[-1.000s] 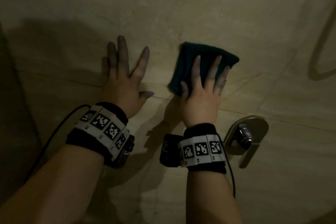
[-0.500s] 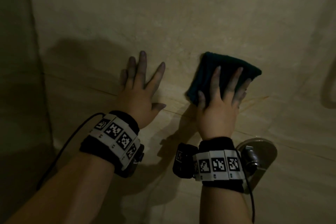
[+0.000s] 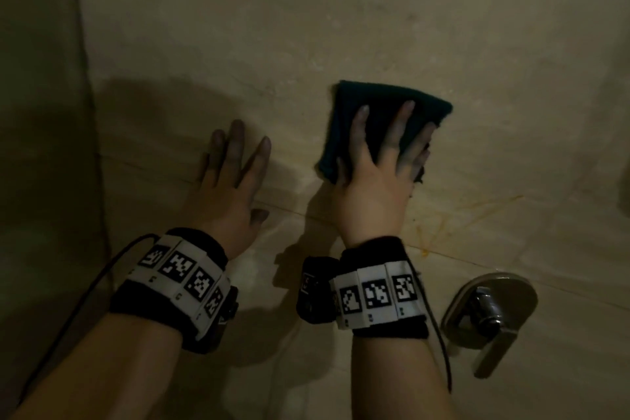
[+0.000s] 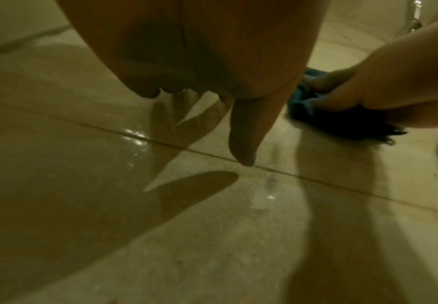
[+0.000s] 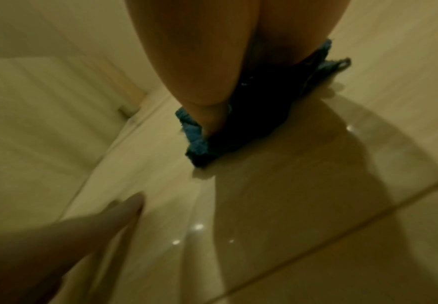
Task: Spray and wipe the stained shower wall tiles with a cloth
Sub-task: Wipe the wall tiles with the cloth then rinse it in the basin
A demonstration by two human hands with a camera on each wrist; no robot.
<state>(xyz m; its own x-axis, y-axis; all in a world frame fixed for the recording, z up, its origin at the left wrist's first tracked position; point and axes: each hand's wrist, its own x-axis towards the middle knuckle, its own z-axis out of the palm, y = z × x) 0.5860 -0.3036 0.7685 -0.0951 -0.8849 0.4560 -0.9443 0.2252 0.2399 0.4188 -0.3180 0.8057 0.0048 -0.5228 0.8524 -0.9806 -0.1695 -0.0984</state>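
— Moved since half a second ago?
— Shifted only slightly: right hand [image 3: 375,181] and dark teal cloth [image 3: 385,112] a little farther up the beige wall tiles [image 3: 341,27]; left hand [image 3: 228,187] about where it was, flat on the wall.

— Entry, cloth?
— Folded, pressed flat against the tile under the right hand, above the grout line [image 3: 477,256]. Frayed corner showing at the heel of the hand in the right wrist view [image 5: 327,65].

— Entry, right hand?
— Fingers [image 3: 402,126] straight and spread wide over the cloth, pressing, not curled round it.

— Entry, left hand?
— Just left of the cloth, apart from it. Fingers spread and straight on bare tile, holding nothing; thumb [image 4: 244,131] pointing down across the grout line.

— Stains?
— Orange-brown streaks [image 3: 477,211] right of the right hand, near the grout line.

— Other items?
— Metal shower mixer handle [image 3: 491,317] near right, below the streaks. Marker wristbands on both wrists, with black cable [image 3: 85,297] off the left one. Wet glints on the tile in both wrist views.
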